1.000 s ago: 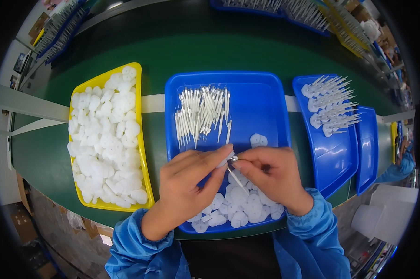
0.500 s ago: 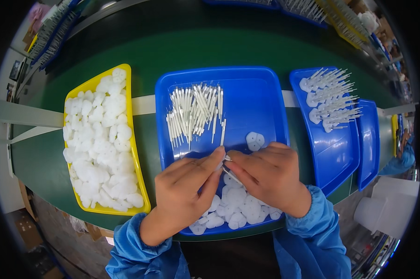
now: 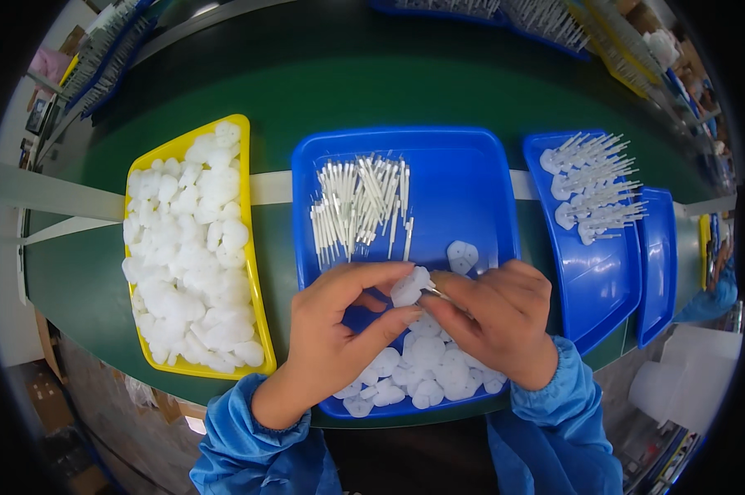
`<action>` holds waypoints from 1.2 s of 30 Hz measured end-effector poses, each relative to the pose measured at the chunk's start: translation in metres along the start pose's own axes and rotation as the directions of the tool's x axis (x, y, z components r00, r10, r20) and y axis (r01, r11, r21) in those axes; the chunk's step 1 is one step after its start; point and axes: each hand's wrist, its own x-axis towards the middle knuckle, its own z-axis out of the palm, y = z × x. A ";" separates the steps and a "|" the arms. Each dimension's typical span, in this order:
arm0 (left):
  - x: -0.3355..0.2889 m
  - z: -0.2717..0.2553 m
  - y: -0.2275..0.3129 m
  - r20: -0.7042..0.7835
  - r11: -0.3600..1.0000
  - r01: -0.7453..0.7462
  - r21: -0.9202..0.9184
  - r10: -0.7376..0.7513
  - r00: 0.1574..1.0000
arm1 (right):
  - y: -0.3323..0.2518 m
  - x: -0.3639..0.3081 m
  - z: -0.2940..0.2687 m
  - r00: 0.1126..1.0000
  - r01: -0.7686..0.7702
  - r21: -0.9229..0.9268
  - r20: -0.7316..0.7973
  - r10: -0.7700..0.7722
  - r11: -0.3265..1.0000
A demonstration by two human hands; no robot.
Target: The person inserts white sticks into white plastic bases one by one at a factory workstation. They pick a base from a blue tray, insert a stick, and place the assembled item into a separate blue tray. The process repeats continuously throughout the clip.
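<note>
Above the front half of a blue tray (image 3: 463, 186), my left hand (image 3: 335, 326) pinches a white lobed plastic disc (image 3: 408, 289) between thumb and fingertips. My right hand (image 3: 504, 318) is closed on a thin white stick (image 3: 437, 291), whose tip meets the disc; whether it passes through cannot be seen. Many more white sticks (image 3: 360, 202) lie at the tray's back left. One loose disc (image 3: 462, 256) rests just beyond my right hand. Below both hands, a pile of discs (image 3: 426, 371) fills the tray's front, partly hidden by my hands.
A yellow tray (image 3: 257, 289) heaped with white discs stands on the left. To the right, another blue tray (image 3: 595, 276) carries rows of discs with sticks standing in them (image 3: 591, 186); a further blue tray (image 3: 658, 272) adjoins it. Beyond, a blue sleeve (image 3: 723, 289) shows at the far right.
My hands have turned and moved slightly apart, bringing the disc into clear view between them. The left fingers have opened wider around it. The whole view has shifted a little.
</note>
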 end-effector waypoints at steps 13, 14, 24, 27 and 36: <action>0.005 -0.001 0.009 -0.039 0.976 -0.173 0.131 0.179 0.983 | 0.003 0.001 0.004 0.979 0.194 -0.022 -0.063 -0.195 0.981; 0.005 0.000 0.008 -0.035 0.971 -0.191 0.146 0.198 0.980 | 0.003 0.001 0.005 0.980 0.186 -0.008 -0.065 -0.186 0.982; 0.006 -0.002 0.008 -0.032 0.953 -0.242 0.182 0.252 0.967 | 0.008 -0.004 0.003 0.986 0.152 0.056 -0.074 -0.148 0.987; 0.005 -0.001 0.006 -0.019 0.954 -0.240 0.182 0.247 0.969 | 0.011 -0.005 0.001 0.979 0.192 0.059 -0.088 -0.187 0.980; 0.006 -0.002 0.010 0.049 0.932 -0.286 0.224 0.282 0.958 | 0.011 0.001 0.002 0.994 0.082 -0.057 -0.069 -0.086 0.995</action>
